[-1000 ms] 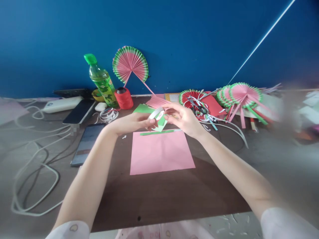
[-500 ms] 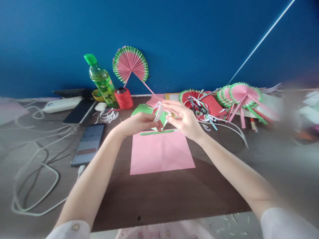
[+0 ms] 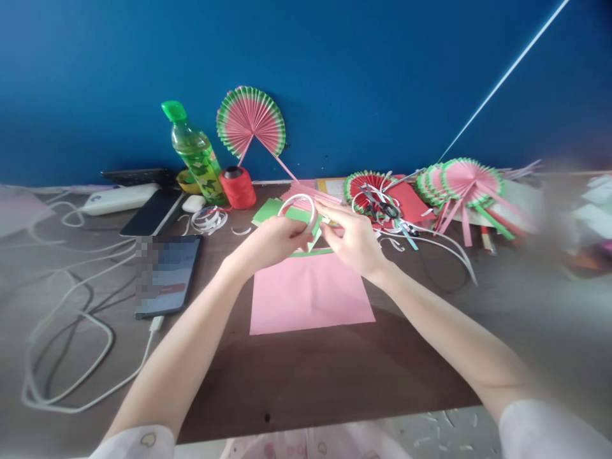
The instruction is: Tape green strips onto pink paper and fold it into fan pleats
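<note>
My left hand [image 3: 275,242] grips a white tape roll [image 3: 299,207] by its lower edge and holds it upright above the table. My right hand [image 3: 351,239] is right beside it, fingers pinched against the roll's right rim. Under both hands lie a pink paper sheet [image 3: 310,296], a thin green paper strip [image 3: 310,253] along its top edge, and a green paper sheet [image 3: 275,210] behind the hands.
At the back stand a green bottle [image 3: 195,153], a red thread spool [image 3: 238,187] and a pink-green paper fan [image 3: 251,124]. More fans [image 3: 459,182] and scissors [image 3: 380,204] lie right. A phone [image 3: 165,274], a tablet [image 3: 153,213] and white cables [image 3: 67,331] occupy the left.
The tape roll has turned from lying flat in my left hand to standing upright and facing me. My right hand's fingers have closed in on its rim. The phone screen lit up.
</note>
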Demonstrator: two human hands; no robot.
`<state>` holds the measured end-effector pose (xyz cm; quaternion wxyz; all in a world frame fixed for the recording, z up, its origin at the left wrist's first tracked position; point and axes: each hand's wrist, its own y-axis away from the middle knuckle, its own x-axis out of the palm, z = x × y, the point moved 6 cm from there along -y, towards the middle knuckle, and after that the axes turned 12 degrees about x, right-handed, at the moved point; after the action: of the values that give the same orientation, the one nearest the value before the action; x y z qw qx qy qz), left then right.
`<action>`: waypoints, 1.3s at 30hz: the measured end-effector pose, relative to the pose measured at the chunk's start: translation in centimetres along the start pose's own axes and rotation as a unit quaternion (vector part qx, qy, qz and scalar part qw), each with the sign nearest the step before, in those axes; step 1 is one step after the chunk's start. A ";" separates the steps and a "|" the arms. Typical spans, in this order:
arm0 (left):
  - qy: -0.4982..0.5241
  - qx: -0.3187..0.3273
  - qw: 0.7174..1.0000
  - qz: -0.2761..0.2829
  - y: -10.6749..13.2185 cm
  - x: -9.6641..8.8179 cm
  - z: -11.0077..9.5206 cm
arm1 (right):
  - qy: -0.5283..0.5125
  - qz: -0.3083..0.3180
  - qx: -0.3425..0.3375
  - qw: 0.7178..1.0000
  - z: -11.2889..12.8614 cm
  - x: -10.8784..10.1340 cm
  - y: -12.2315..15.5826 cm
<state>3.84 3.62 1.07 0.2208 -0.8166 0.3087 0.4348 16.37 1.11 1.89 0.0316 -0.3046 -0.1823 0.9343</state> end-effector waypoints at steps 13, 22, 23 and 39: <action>0.072 -0.029 0.997 -0.007 -0.3 0.6 0.5 | -0.199 0.012 0.135 0.971 -2.2 -0.5 -1.0; 0.243 -0.027 0.970 0.017 -0.3 1.1 0.6 | -0.287 0.021 0.150 0.946 -2.8 -0.5 -1.2; 0.251 -0.025 0.967 0.017 -0.3 1.1 0.6 | -0.294 0.024 0.151 0.944 -2.8 -0.5 -1.2; 0.166 -0.008 0.984 -0.067 -0.5 0.4 0.0 | -0.323 0.055 0.169 0.930 -2.3 -0.3 -0.9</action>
<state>4.34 3.82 0.77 0.1883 -0.8983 0.2819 0.2795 17.90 2.65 0.62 -0.0299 0.0138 -0.0048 0.9994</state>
